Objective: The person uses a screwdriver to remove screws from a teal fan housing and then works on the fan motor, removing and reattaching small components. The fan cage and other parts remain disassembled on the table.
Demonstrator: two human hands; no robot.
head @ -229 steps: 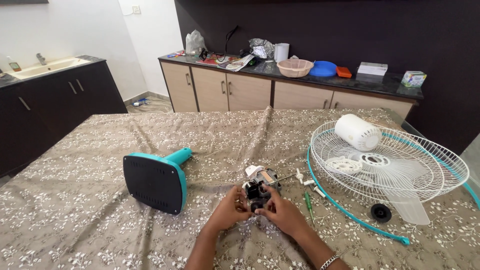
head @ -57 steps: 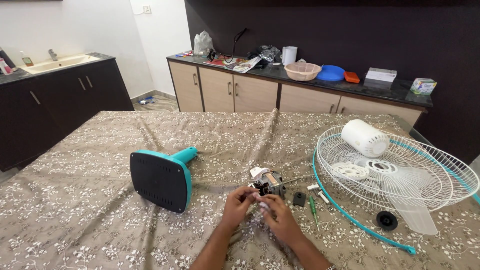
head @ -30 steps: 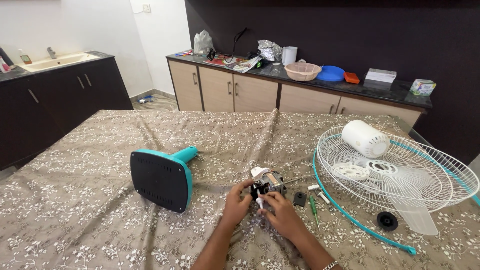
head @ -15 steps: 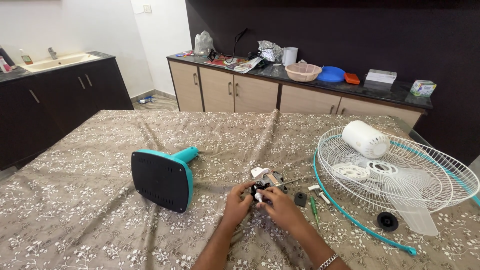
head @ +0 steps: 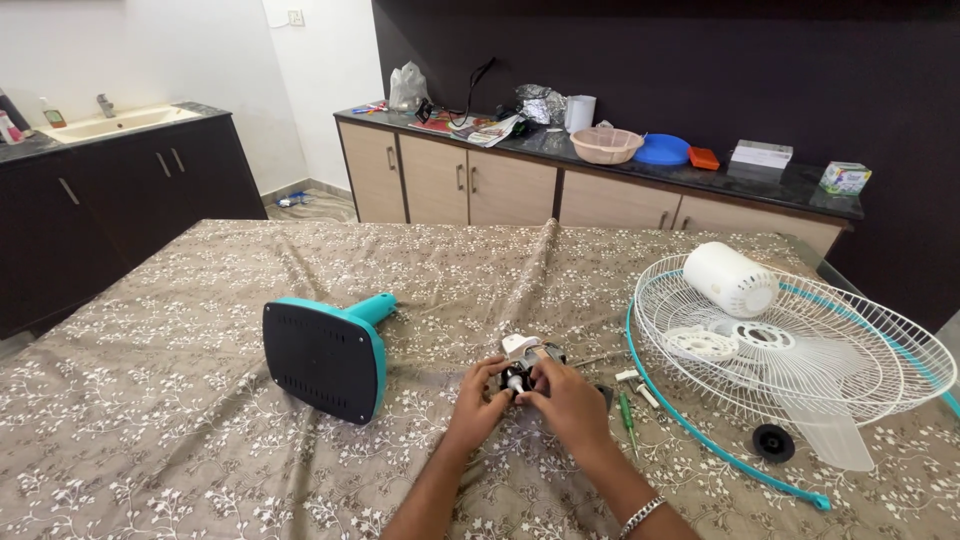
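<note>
Head camera looks down across the table (head: 200, 440).

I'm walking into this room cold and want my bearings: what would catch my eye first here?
Dead centre, the person's left hand and right hand close together around a small white-and-metal fan motor on the brown floral tablecloth. To its left lies a teal fan base with a black underside. To the right sits a round white wire fan guard with a white cylindrical motor cover resting in it.
</note>
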